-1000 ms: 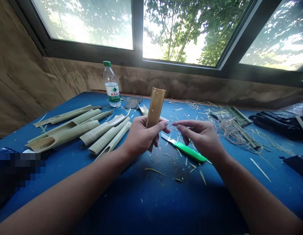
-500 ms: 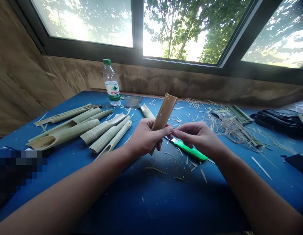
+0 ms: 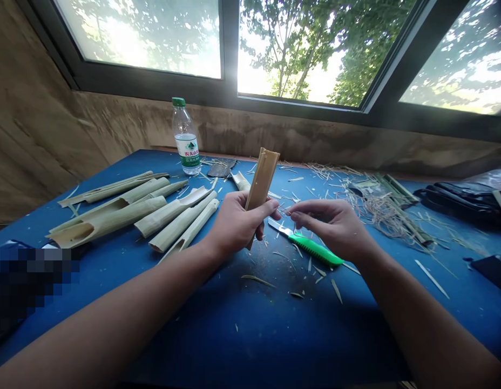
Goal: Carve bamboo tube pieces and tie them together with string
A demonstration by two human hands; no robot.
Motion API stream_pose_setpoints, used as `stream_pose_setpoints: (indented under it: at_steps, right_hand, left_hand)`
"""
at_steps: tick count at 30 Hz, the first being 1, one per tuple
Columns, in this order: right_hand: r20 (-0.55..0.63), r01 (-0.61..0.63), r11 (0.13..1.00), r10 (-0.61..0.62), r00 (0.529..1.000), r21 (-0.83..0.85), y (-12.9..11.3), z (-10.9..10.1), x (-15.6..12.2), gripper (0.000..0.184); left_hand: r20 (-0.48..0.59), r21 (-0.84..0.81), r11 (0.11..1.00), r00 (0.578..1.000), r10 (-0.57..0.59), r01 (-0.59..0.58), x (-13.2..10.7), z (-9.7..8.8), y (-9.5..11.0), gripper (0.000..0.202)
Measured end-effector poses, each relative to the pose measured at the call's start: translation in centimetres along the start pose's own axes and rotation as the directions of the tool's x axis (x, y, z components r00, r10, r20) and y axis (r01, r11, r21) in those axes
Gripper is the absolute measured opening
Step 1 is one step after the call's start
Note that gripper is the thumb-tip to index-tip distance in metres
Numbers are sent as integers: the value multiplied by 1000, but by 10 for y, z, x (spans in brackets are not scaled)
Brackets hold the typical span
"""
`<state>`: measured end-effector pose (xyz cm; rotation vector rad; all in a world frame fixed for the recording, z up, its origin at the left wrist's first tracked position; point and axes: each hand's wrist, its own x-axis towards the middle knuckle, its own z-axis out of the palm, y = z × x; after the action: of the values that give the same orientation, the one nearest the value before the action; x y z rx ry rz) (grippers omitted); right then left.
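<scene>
My left hand is closed round a split piece of bamboo, which stands up tilted slightly right with its pale inner side facing me. To the right, my right hand pinches thumb and forefinger on a thin bamboo sliver; the sliver reaches toward the left thumb, and I cannot tell whether it touches. A green-handled knife lies on the blue table just below my right fingers, its blade pointing to the left hand. Shavings are scattered around it.
Several cut bamboo pieces lie at left. A water bottle stands at the back, beside a dark flat piece. At right are tangled strands, split bamboo and a black bag. A window sits above the table.
My hands have moved a little apart, so a gap with the thin sliver now shows between them. The bamboo has shifted left and stands more upright. More of the knife blade is visible.
</scene>
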<state>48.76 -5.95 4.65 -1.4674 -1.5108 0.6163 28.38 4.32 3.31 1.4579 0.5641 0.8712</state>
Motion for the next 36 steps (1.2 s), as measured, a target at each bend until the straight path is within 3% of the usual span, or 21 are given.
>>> stream_pose_setpoints:
  at_steps: [6,11,15,25,28,32,36]
  right_hand:
    - [71,-35,992,26,997,119,-2,1,-1,23]
    - [67,-108,991,103,992,75,3,8,1,26]
    - [94,-168,969,152,984,183,4,6,2,31]
    - [50,-149,961,142,989,233,3,5,2,28]
    - [85,-199,949,184,979,245,5,5,2,41]
    - [89,-222,954,208,974,201,2,2,1,76]
    - [87,-174,978,165,982,116,-2,-2,-1,76]
  left_hand:
    - [-24,72,997,999,43,-41,-3,1,-1,23]
    - [-27,137,986,995,100,-95,-6,1,-1,24]
    - [-40,125,985,992,123,-118,-5,0,2,22]
    - [-39,155,980,990,135,-127,-7,2,5,17]
    - [-48,161,978,988,145,-135,-6,1,3,19]
    - [-69,141,976,982,178,-167,-3,-2,3,23]
    - [-106,125,978,978,182,-168,-2,-6,9,27]
